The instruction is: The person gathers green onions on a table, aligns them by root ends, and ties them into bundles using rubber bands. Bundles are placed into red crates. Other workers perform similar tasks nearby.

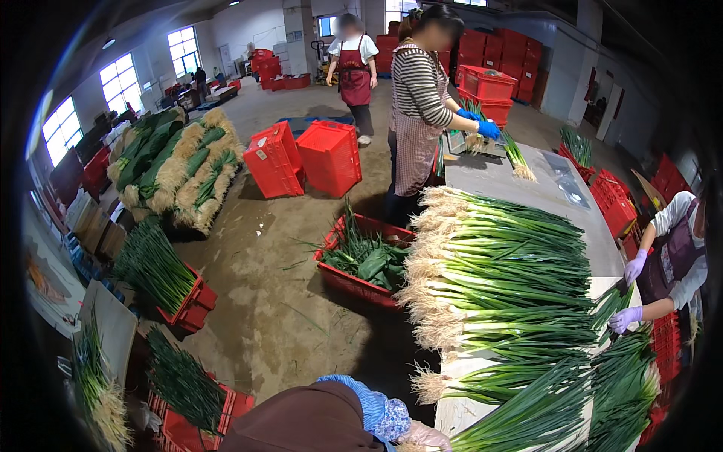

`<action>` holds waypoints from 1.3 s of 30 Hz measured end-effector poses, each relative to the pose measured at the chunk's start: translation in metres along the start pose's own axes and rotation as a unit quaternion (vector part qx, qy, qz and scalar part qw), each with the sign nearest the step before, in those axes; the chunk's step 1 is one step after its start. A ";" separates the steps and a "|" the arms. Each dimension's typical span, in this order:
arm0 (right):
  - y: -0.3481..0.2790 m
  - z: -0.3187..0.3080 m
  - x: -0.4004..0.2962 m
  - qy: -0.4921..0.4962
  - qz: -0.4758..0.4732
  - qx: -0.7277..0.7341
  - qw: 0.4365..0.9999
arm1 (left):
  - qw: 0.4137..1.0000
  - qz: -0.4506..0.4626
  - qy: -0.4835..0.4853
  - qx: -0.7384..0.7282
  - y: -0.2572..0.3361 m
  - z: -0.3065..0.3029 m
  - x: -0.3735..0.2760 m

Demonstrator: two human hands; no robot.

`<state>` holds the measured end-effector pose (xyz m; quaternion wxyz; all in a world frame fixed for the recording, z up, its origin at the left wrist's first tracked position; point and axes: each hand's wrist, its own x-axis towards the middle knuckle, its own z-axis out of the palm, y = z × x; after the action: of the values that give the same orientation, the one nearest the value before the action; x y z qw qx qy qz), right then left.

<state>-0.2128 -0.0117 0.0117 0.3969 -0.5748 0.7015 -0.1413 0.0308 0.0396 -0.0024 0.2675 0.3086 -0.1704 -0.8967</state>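
Note:
At the bottom edge my left hand (425, 435), in a thin clear glove below a blue sleeve with a floral cuff, closes around the root end of a bunch of green onions (519, 415). The frame edge cuts off part of the hand and the roots. My right hand is out of view. Beyond the bunch, a smaller bundle (486, 383) lies on the pale table top (454, 415). Farther up, a broad row of green onions (508, 271) lies with roots to the left and leaves to the right.
A striped-sleeved co-worker (421, 85) in blue gloves handles onions at the table's far end. Another person's lilac-gloved hands (626, 320) hold leaves at right. A red crate of leaves (361, 254) stands beside the table. Onion-filled crates (189, 305) stand left; a loaded pallet (181, 164) lies beyond.

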 end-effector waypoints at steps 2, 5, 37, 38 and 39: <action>-0.011 0.006 -0.007 -0.002 0.028 0.064 0.998 | 1.000 0.004 -0.001 0.006 -0.004 0.001 -0.001; -0.033 0.012 -0.022 0.004 0.073 0.196 0.978 | 1.000 0.005 -0.005 0.019 -0.008 0.001 -0.004; -0.068 0.014 -0.061 0.030 0.142 0.194 0.970 | 0.979 -0.137 -0.022 0.148 0.035 0.032 0.014; -0.068 0.012 -0.058 0.020 0.138 0.193 0.971 | 0.980 -0.110 -0.013 0.166 0.037 0.034 0.011; -0.069 0.011 -0.054 0.011 0.131 0.190 0.973 | 0.983 -0.130 -0.013 0.132 0.040 0.034 0.009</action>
<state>-0.1556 0.0202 0.0716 0.5064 -0.3903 0.7353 -0.2249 0.0177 0.0072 0.0377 0.1035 0.3488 -0.2491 -0.8975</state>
